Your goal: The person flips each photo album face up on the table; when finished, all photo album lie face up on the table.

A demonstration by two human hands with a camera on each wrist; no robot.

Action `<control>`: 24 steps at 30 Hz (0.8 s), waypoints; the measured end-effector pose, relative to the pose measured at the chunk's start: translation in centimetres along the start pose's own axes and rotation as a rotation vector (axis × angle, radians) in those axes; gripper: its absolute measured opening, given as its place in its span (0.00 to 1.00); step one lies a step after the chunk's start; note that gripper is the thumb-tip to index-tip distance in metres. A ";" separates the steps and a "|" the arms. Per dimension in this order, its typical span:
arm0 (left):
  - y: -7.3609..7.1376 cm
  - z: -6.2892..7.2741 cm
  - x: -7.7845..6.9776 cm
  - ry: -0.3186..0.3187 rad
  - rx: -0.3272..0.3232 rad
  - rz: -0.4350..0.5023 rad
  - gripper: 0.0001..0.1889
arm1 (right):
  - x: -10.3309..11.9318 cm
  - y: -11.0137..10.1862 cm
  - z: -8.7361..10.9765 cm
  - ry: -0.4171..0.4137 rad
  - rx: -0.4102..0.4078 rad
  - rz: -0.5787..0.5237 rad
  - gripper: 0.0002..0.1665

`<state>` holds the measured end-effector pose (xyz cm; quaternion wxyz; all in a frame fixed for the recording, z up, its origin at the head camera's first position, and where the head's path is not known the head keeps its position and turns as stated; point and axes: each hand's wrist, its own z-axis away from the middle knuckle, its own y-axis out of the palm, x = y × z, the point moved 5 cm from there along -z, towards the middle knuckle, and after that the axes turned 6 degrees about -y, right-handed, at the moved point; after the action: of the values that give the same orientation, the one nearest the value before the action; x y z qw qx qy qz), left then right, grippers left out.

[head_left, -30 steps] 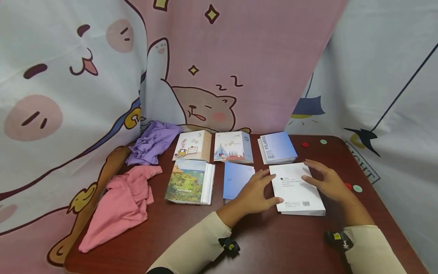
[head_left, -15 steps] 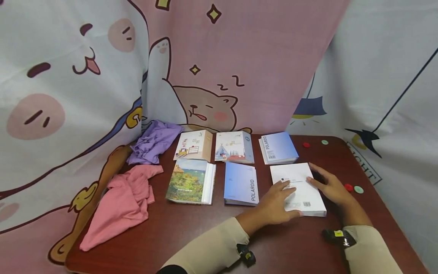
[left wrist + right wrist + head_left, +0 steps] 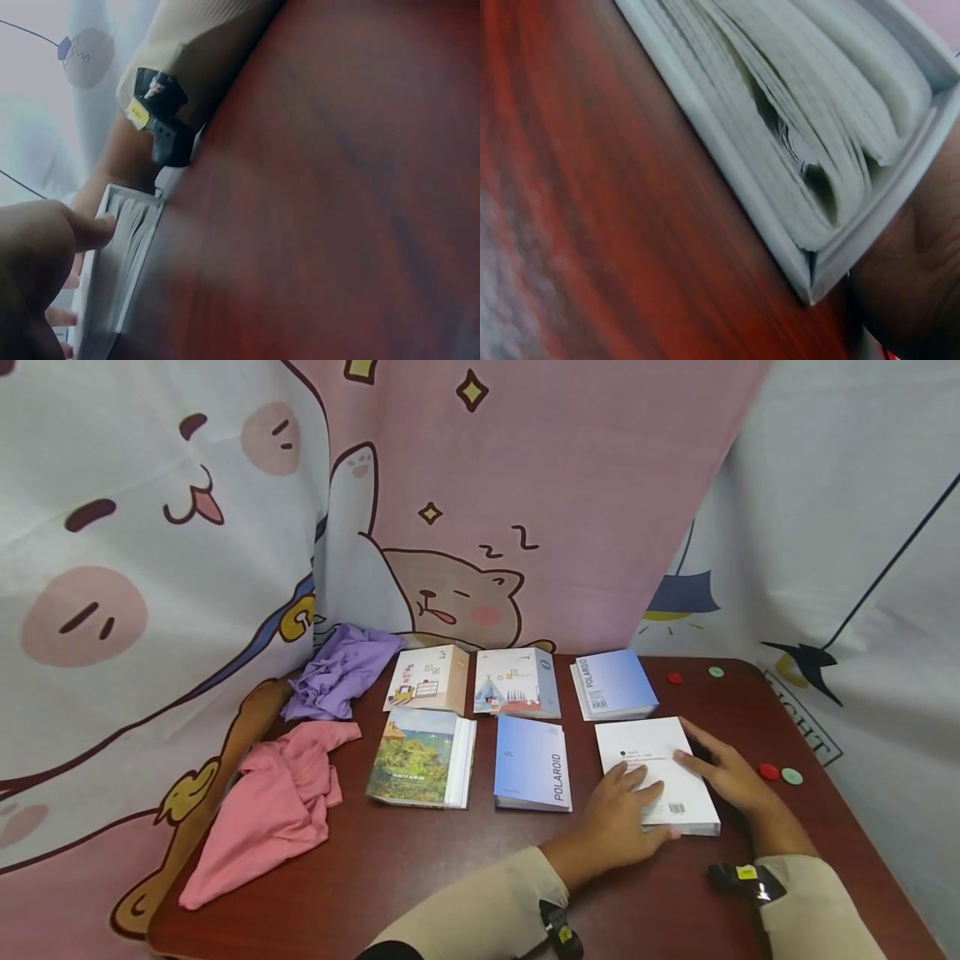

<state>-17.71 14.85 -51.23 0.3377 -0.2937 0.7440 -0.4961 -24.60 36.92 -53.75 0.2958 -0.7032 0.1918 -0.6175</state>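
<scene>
A white photo album (image 3: 656,743) lies flat at the right of the table, its cover printed with small text and a barcode. My left hand (image 3: 617,822) rests on its left part, fingers stretched over the cover and thumb at the near edge. In the left wrist view that thumb touches the page side of the album (image 3: 127,255). My right hand (image 3: 733,781) holds the right edge, thumb on top and fingers along the far corner. The right wrist view shows the album's pages (image 3: 840,112) inside the cover, close up. Directly left lies a blue Polaroid album (image 3: 531,764).
Behind stand another blue album (image 3: 615,683), a tent-print album (image 3: 516,682) and a beige one (image 3: 426,678). A landscape-cover album (image 3: 412,756) lies left, beside pink cloth (image 3: 273,802) and purple cloth (image 3: 341,672). Red (image 3: 768,772) and pale green discs (image 3: 792,776) lie right.
My left hand has moved right and toward me, from the album's left edge onto its cover, uncovering the near blue album. My right hand has stayed at the white album's right edge.
</scene>
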 end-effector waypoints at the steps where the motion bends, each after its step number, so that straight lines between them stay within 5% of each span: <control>1: 0.0 0.1 -0.1 0.001 -0.014 -0.018 0.35 | 0.0 0.1 0.0 0.010 0.007 0.005 0.49; 7: 0.2 0.2 -0.5 -0.020 -0.084 -0.090 0.31 | -0.2 0.0 0.0 0.048 0.023 0.025 0.50; 16: 0.0 0.2 -0.4 0.009 -0.115 -0.051 0.29 | -0.6 -0.5 0.0 0.120 0.015 -0.040 0.49; 24: -0.4 0.5 -0.7 0.071 -0.109 0.014 0.30 | -0.1 -1.3 0.7 -0.040 -0.124 -0.140 0.36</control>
<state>-16.85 14.96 -50.81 0.2980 -0.2884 0.7836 -0.4626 -24.03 38.15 -53.03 0.2117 -0.7441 0.1742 -0.6092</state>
